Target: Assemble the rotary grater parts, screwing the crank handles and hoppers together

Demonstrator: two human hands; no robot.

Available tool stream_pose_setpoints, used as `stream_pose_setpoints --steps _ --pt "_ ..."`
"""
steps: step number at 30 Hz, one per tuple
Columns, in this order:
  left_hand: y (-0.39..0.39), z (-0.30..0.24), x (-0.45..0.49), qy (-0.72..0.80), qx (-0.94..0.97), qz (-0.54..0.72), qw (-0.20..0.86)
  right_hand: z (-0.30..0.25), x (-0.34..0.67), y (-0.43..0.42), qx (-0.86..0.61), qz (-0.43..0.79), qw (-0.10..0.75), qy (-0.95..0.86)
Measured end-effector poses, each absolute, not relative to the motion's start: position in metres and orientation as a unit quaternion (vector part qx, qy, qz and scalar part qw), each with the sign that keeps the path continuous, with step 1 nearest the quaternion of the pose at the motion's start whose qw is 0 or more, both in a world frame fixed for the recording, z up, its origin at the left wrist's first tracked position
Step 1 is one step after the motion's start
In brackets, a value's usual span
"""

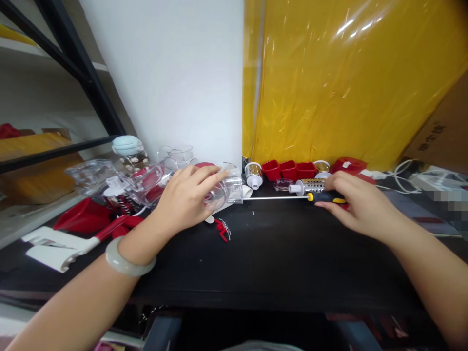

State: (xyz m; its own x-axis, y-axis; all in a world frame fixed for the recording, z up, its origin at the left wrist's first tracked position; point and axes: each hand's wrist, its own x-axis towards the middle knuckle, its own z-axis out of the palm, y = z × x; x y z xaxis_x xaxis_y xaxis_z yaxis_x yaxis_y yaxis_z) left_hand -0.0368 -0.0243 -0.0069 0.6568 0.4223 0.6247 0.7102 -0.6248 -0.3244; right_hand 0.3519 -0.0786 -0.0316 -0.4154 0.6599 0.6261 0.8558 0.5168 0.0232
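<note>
My left hand point(186, 195) lies over a clear plastic housing point(229, 191) with a red part inside, its fingers curled round it on the black table point(278, 253). My right hand point(356, 202) grips the black and yellow handle of a screwdriver point(292, 197). The screwdriver's long thin shaft lies level and points left, its tip at the clear housing. A pale bangle sits on my left wrist.
Along the back stand red square cups point(288, 169), metal grater drums point(310, 185), a red lid point(347, 165) and white cables at the right. Clear plastic parts, a red and white handle point(69, 241) and small red bits point(221, 229) lie at the left. A yellow sheet hangs behind.
</note>
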Motion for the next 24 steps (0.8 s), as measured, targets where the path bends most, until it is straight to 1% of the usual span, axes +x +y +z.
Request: stream_pose_setpoints --steps 3,6,8,12,14,17,24 --pt "-0.024 -0.006 -0.037 -0.331 -0.861 -0.255 0.29 -0.035 0.351 -0.075 -0.441 -0.174 0.33 -0.816" --pt "-0.025 -0.004 -0.038 -0.332 -0.857 -0.259 0.297 -0.034 0.353 -0.076 -0.451 -0.192 0.345 -0.8" --pt "-0.026 -0.003 -0.038 -0.33 -0.856 -0.259 0.301 -0.032 0.354 -0.079 -0.459 -0.18 0.326 -0.806" --pt "-0.027 -0.002 -0.039 -0.329 -0.857 -0.252 0.306 -0.03 0.358 -0.081 -0.439 -0.117 0.263 -0.851" --pt "-0.027 -0.003 -0.039 -0.33 -0.856 -0.252 0.307 -0.031 0.36 -0.079 -0.436 -0.111 0.266 -0.853" --pt "-0.028 -0.004 -0.037 -0.327 -0.857 -0.255 0.307 -0.034 0.362 -0.075 -0.434 -0.129 0.291 -0.843" --pt "-0.029 -0.003 -0.036 -0.331 -0.852 -0.252 0.316 -0.037 0.364 -0.077 -0.456 -0.208 0.321 -0.804"
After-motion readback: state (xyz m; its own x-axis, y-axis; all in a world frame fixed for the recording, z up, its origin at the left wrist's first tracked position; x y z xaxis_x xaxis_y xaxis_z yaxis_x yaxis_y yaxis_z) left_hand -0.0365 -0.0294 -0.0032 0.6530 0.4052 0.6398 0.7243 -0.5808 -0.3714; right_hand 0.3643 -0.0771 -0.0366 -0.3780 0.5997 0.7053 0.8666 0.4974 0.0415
